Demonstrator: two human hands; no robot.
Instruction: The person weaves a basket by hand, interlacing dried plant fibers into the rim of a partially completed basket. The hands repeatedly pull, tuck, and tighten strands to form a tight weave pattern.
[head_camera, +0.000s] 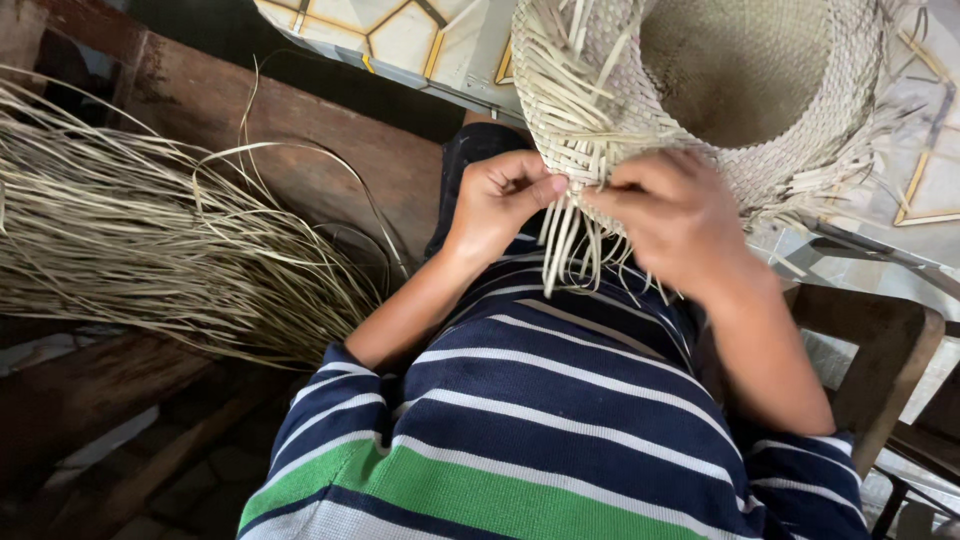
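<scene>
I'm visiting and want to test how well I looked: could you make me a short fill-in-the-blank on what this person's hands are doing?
1. Both hands, the left hand and right hand, grip the loose strips at the rim of a woven ____.
2. A bundle of dry straw lies on the person's ____ side.
3. The striped shirt is navy and white with one ____ band.

Missing words: hat; left; green
</scene>
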